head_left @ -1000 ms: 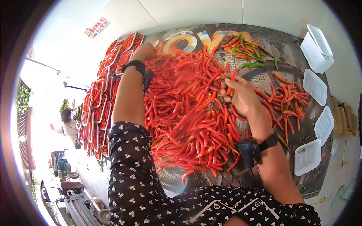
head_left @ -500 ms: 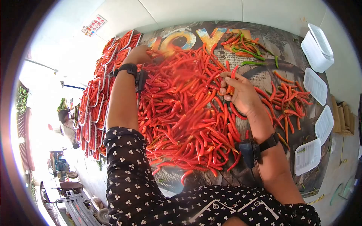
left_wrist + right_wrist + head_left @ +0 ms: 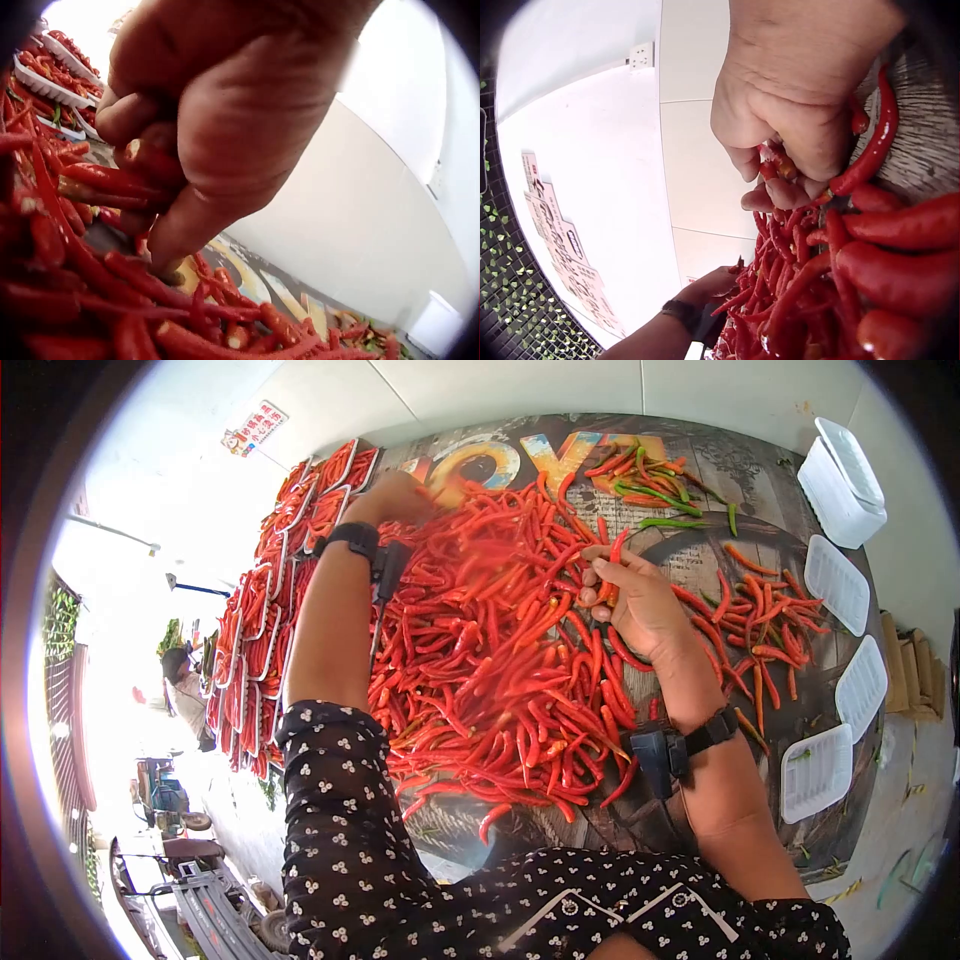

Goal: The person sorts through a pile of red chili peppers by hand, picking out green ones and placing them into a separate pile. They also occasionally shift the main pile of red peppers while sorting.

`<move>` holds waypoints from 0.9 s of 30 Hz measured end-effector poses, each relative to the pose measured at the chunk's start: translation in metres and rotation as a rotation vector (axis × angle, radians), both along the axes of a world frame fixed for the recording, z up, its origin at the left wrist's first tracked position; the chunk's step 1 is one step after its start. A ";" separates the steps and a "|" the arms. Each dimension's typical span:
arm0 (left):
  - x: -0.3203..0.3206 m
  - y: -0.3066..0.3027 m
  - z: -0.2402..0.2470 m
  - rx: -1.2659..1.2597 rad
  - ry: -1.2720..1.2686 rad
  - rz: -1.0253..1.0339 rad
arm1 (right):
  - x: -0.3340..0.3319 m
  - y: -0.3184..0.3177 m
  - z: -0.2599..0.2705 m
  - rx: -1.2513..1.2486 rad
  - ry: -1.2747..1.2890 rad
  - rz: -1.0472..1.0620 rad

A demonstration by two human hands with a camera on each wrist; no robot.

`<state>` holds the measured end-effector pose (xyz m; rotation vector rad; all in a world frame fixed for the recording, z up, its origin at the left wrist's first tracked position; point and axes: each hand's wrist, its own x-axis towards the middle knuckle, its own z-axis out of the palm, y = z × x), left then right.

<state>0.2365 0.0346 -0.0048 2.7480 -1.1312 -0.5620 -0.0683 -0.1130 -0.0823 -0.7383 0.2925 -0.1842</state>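
A broad heap of red chili peppers (image 3: 480,670) covers the middle of the table. At its far left edge, my left hand (image 3: 398,498) reaches down over the heap. In the left wrist view, its curled fingers hold several red chilies (image 3: 112,184), stem ends outward, while the index fingertip touches a chili below. My right hand (image 3: 645,605) is at the heap's right edge, pinching chilies between thumb and fingers, one red chili (image 3: 619,546) pointing up. The right wrist view shows more chili ends (image 3: 781,163) inside that grip.
White trays packed with red chilies (image 3: 262,630) line the left side. A smaller green and orange chili pile (image 3: 655,485) lies at the back, another orange-red pile (image 3: 765,620) to the right. Shallow white trays (image 3: 836,588) and a tray stack (image 3: 838,500) stand along the right edge.
My left hand shifted a little left, then came back right toward the heap over the last half second. The right hand stays almost in place, still holding its chilies.
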 end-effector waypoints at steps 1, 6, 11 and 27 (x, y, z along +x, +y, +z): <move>-0.009 -0.008 -0.003 0.073 -0.039 -0.002 | 0.000 0.000 0.001 0.000 -0.001 -0.003; -0.002 -0.014 -0.011 0.200 -0.070 0.042 | 0.000 -0.002 0.001 -0.030 -0.016 0.032; 0.003 -0.007 -0.020 0.173 -0.105 -0.002 | -0.001 -0.001 0.002 -0.030 -0.014 0.025; 0.096 0.043 -0.008 0.145 -0.339 0.206 | 0.001 -0.001 0.002 -0.012 0.027 0.018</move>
